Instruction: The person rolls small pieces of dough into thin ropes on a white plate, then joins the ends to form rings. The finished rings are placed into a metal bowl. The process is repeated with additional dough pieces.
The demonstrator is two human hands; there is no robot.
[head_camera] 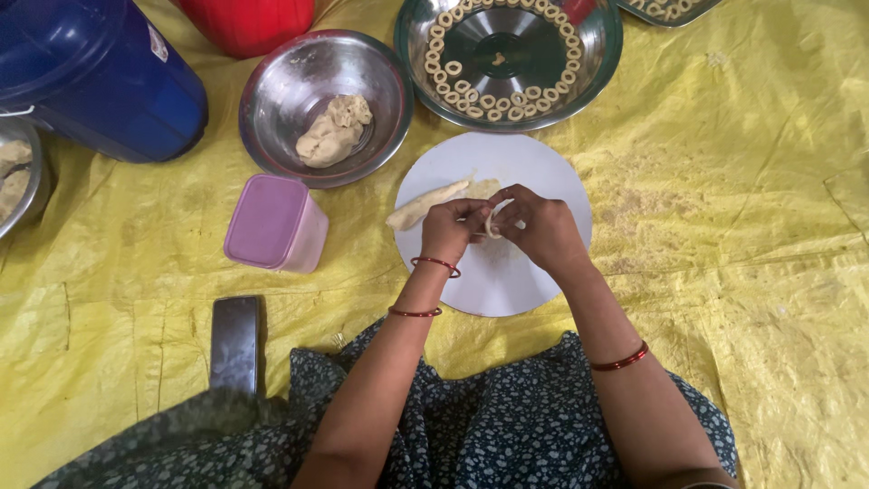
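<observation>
Yellow plastic sheeting [724,181] covers the floor, creased and dusted with flour in places. On it lies a round white board [534,163], and both hands meet just above its middle. The left hand [448,228] and the right hand [543,226] have their fingertips pinched together on a thin strand of dough [493,220], which curls between them into what looks like a small loop (the fingers hide most of it, so its exact shape is hard to tell). Neither hand is spread open; the fingers of both are curled in close around the strand. Red bangles sit on both wrists.

Just left of the hands, a rolled length of dough [425,206] rests on the board, angled towards its upper edge. Beyond the board stands a wide steel bowl [597,54] with small dough rings [507,100] laid in a circle round its inside. To its left, a smaller steel bowl [272,81] holds a lump of dough [335,131]. A lilac lidded tub [272,222] stands near the board's left side, and a dark flat object [235,342] lies nearer the person's patterned lap. A blue container [109,81] and a red container [249,23] stand at the top left.
</observation>
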